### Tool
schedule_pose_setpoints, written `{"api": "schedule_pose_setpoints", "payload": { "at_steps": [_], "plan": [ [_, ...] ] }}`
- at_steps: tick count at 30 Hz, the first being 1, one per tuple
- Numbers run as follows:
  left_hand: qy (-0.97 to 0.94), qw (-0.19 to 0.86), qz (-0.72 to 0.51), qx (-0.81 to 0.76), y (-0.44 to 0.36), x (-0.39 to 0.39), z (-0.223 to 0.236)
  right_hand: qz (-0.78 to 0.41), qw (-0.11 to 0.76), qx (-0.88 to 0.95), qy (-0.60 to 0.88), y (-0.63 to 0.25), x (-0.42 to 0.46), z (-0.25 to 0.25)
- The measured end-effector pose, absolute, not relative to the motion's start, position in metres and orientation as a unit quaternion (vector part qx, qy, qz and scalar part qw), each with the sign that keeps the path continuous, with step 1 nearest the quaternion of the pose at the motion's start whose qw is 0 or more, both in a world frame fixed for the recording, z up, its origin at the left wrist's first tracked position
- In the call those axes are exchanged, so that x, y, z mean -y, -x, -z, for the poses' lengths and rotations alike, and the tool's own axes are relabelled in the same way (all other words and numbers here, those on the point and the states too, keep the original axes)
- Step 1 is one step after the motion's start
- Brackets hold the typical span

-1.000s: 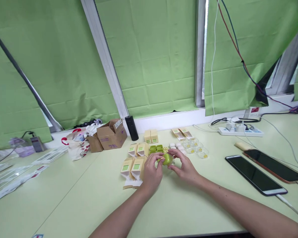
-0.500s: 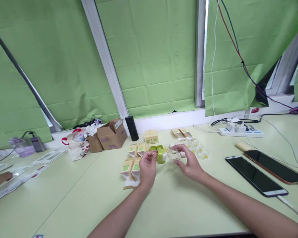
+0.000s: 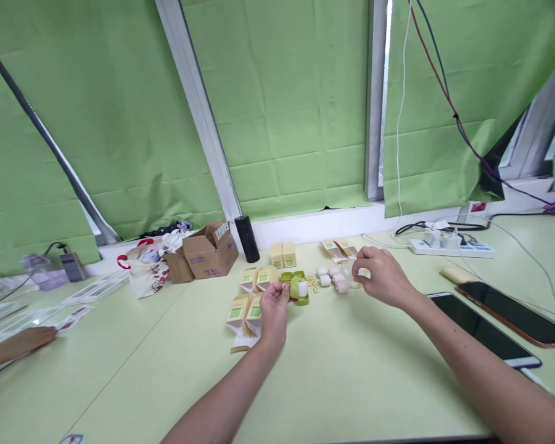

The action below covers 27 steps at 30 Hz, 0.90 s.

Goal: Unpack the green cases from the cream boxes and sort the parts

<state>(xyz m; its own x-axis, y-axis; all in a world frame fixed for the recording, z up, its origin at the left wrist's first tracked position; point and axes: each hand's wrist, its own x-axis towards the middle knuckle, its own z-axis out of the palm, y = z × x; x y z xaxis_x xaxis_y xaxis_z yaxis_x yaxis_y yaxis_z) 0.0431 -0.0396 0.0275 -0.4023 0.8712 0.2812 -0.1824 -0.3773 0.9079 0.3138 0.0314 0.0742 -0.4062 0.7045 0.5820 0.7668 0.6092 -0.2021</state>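
My left hand (image 3: 274, 310) is closed on a small green holder with a white roller (image 3: 300, 290), held just above the table beside the small cream-and-green boxes (image 3: 246, 304). My right hand (image 3: 383, 275) is out to the right, fingers curled over the clear plastic caps (image 3: 354, 269) next to a few white rollers (image 3: 333, 278) on the table. What its fingers hold is hidden. More green holders (image 3: 291, 275) lie behind the one I hold.
A brown cardboard box (image 3: 209, 250), a black cylinder (image 3: 250, 239) and a printed bag (image 3: 144, 275) stand at the back left. Two phones (image 3: 511, 309) lie at the right, a power strip (image 3: 452, 246) behind them. Another person's hand (image 3: 25, 341) rests at the far left.
My hands have come apart: the right one took the clear cap off the green piece and carried it right to the other caps. The left keeps the green holder. Another person's hand came in farther.
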Motion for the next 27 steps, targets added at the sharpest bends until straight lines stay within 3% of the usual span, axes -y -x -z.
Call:
{"api": "schedule_pose_setpoints", "payload": {
  "at_steps": [4, 10, 22, 27],
  "plan": [
    [-0.408, 0.367, -0.722, -0.421, -0.043, 0.040, -0.026, 0.043, 0.191, 0.867, 0.459, -0.318, -0.030, -0.079],
    [-0.411, 0.372, -0.718, -0.422, -0.043, 0.040, -0.023, 0.083, 0.094, 0.870, 0.477, -0.317, -0.033, -0.067],
    [-0.416, 0.375, -0.715, -0.418, -0.043, 0.039, -0.024, 0.097, 0.059, 0.863, 0.492, -0.322, -0.045, -0.053],
    [-0.403, 0.401, -0.714, -0.409, -0.043, 0.040, -0.025, 0.060, 0.104, 0.862, 0.492, -0.326, -0.046, -0.060]
  ]
}}
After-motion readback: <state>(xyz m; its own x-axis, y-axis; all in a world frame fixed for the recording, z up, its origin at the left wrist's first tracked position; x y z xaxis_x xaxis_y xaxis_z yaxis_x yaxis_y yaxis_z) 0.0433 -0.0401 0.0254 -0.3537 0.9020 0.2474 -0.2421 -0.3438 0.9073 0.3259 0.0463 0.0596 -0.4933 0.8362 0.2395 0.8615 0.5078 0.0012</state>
